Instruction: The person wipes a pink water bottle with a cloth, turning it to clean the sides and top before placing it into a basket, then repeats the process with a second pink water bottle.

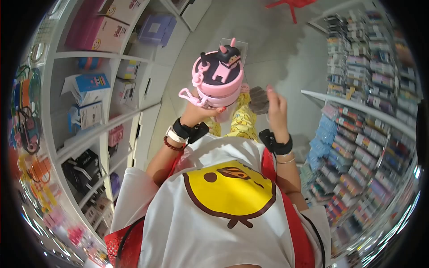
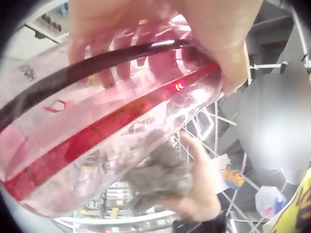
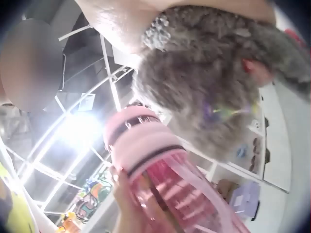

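My left hand (image 1: pixel 196 114) grips a large pink water bottle (image 1: pixel 219 91) upright, its dark lid bearing a little black figure with pink horns, a straw spout and a pink carry loop. In the left wrist view my fingers wrap around the see-through body of the bottle (image 2: pixel 102 131), which has a red stripe and a dark band. To the right, my right hand (image 1: pixel 278 109) holds a grey fuzzy cloth (image 1: pixel 258 100) apart from the bottle. Thick, fluffy pile shows on the cloth (image 3: pixel 204 77) in the right wrist view, hiding most of the fingers.
White shelves (image 1: pixel 89 56) on the left carry boxes, including a purple box (image 1: pixel 157 29) and a blue box (image 1: pixel 91 82). Racks of small packaged goods (image 1: pixel 353 143) line the right side. A red stand (image 1: pixel 292 5) is on the floor ahead.
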